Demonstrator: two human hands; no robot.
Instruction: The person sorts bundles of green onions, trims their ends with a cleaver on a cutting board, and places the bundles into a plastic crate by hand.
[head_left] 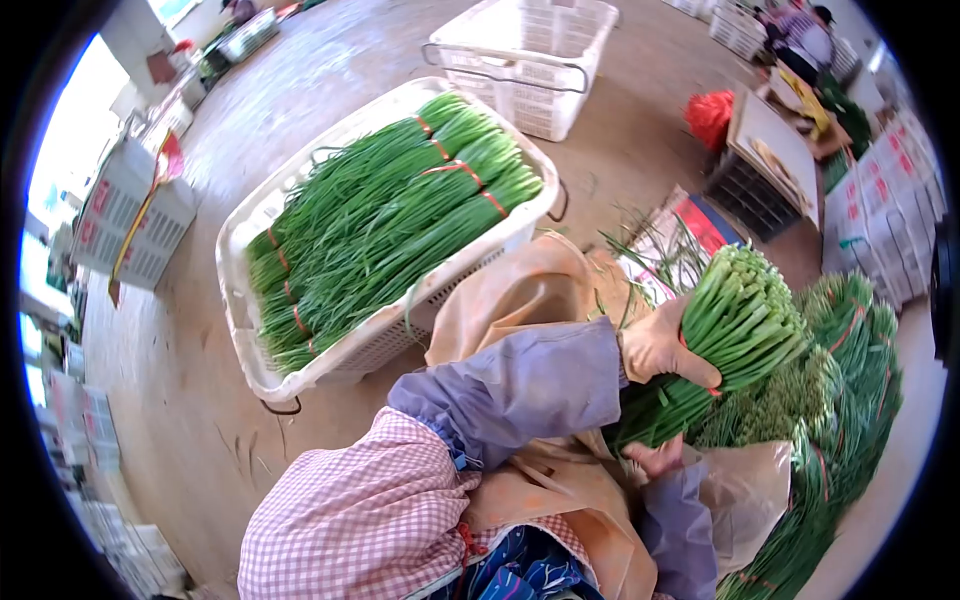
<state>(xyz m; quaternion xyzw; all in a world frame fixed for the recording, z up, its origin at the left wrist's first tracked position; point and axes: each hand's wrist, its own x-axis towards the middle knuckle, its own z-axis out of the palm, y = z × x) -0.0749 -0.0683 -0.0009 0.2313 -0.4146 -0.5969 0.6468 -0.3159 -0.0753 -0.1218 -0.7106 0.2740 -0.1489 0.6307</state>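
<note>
My left hand (672,348) is closed around a thick bundle of green chives (745,315), thumb across the front beside a red tie. The cut stem ends point up and away, and the leaves hang down towards my lap. Lower down, my right hand (657,456) holds the leafy part of the same bundle from below; some of its fingers are hidden by leaves. Right beside the bundle lies a heap of more chives (850,400), some tied with red bands. In front of me a white plastic crate (237,325) holds several tied chive bundles (390,220) laid side by side.
Another white crate (570,105) with wire handles stands beyond the full one. To the right are a dark crate with a board (765,150), a red bag (709,116) and stacked white crates (880,215). Another person (803,42) sits at the far right.
</note>
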